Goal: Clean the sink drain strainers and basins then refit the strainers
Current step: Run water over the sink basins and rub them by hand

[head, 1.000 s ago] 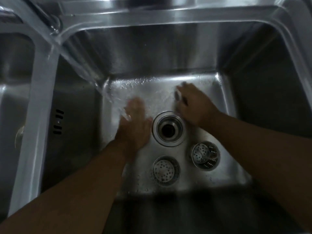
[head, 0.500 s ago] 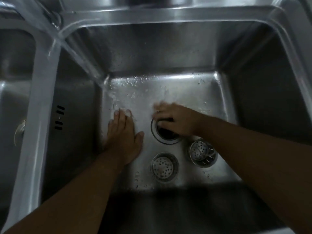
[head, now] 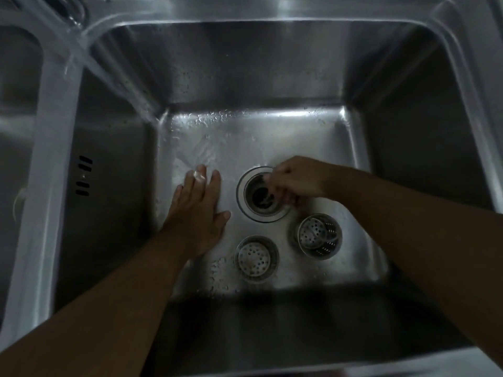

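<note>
Head view.

Basin (head: 272, 131): stainless steel, deep, floor wet and beaded with droplets. A second basin (head: 16, 131) is seen at the left edge, parted from the first by a divider (head: 51, 159).

Water (head: 109, 74): a stream is seen falling from the upper left corner and striking the basin floor just above the left fingertips.

Overflow slots (head: 83, 176): dark, cut into the left wall of the basin.

Drain (head: 262, 198): open, no strainer fitted, ringed by a bright flange, near the middle of the floor.

Strainers: two, both out of the drain and set on the basin floor. One strainer (head: 256, 258) stands just below the drain, perforated face towards the camera. The other, a basket (head: 319, 236), lies tilted to the lower right of the drain, perforated bottom and slotted wall shown. The two are apart.

Left hand (head: 197, 210): opened flat, palm down, fingers spread on the wet floor left of the drain; nothing is held.

Right hand (head: 295, 182): fingers curled and reaching over the drain rim into its mouth. Blurred; whether anything is gripped cannot be told.
</note>
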A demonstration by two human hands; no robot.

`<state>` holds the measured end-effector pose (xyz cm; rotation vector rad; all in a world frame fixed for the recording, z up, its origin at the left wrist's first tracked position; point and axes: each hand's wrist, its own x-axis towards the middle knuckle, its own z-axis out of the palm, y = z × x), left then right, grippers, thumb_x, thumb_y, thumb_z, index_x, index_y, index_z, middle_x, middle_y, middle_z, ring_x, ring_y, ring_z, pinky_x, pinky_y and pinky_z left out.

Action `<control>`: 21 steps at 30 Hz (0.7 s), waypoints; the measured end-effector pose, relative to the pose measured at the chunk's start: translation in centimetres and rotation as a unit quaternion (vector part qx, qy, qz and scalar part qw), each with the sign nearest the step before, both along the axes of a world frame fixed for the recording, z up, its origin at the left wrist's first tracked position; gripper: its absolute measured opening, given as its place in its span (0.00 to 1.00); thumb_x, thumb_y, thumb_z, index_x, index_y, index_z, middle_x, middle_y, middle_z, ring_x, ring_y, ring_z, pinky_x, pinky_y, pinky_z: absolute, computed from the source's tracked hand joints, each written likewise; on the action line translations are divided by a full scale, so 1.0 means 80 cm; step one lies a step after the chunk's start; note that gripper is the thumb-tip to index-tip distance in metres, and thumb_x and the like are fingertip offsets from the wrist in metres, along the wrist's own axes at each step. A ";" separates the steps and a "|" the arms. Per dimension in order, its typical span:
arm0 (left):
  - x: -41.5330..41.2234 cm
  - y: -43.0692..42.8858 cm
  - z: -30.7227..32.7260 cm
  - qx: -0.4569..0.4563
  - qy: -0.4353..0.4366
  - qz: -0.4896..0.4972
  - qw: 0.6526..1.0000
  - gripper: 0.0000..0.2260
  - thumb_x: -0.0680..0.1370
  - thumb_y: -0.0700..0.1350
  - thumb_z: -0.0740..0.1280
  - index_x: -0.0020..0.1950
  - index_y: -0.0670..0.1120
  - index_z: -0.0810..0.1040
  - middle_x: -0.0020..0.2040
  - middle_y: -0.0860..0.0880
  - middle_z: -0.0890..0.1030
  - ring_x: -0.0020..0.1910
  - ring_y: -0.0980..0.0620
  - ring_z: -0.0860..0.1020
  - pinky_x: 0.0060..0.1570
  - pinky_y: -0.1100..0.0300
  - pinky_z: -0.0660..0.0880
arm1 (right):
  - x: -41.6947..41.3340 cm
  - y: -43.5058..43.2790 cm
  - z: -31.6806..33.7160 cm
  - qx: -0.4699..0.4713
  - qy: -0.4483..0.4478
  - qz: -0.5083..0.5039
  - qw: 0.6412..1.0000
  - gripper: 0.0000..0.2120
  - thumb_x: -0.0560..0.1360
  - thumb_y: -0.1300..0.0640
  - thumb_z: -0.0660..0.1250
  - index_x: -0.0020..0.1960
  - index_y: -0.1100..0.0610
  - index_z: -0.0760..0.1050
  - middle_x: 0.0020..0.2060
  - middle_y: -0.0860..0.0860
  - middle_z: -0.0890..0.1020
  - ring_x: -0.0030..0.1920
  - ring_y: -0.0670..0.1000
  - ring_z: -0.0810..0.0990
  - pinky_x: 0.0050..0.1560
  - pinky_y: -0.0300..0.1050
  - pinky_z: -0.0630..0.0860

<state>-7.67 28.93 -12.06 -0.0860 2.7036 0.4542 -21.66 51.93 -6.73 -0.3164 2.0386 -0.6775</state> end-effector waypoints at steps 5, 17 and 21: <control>0.006 0.004 0.018 -0.041 -0.037 0.067 0.996 0.41 0.79 0.65 0.57 0.80 0.53 0.34 0.80 0.45 0.32 0.79 0.43 0.33 0.76 0.45 0.37 | -0.015 0.028 -0.016 0.153 0.221 -0.034 0.963 0.18 0.82 0.44 0.57 0.44 0.55 0.76 0.44 0.52 0.79 0.47 0.53 0.77 0.47 0.44 0.69; 0.012 -0.006 0.058 -0.049 -0.108 0.030 0.992 0.35 0.83 0.50 0.59 0.82 0.44 0.42 0.81 0.39 0.38 0.80 0.37 0.38 0.78 0.46 0.42 | -0.005 -0.010 -0.006 0.083 0.178 -0.034 0.980 0.18 0.82 0.47 0.60 0.46 0.59 0.80 0.46 0.56 0.82 0.47 0.54 0.77 0.46 0.43 0.66; 0.023 0.023 0.075 0.151 -0.095 -0.082 0.980 0.28 0.83 0.38 0.60 0.81 0.49 0.56 0.82 0.47 0.55 0.80 0.47 0.55 0.75 0.58 0.52 | 0.011 -0.014 -0.006 0.038 0.155 0.028 0.987 0.17 0.82 0.47 0.61 0.48 0.59 0.81 0.45 0.56 0.82 0.47 0.56 0.80 0.41 0.45 0.70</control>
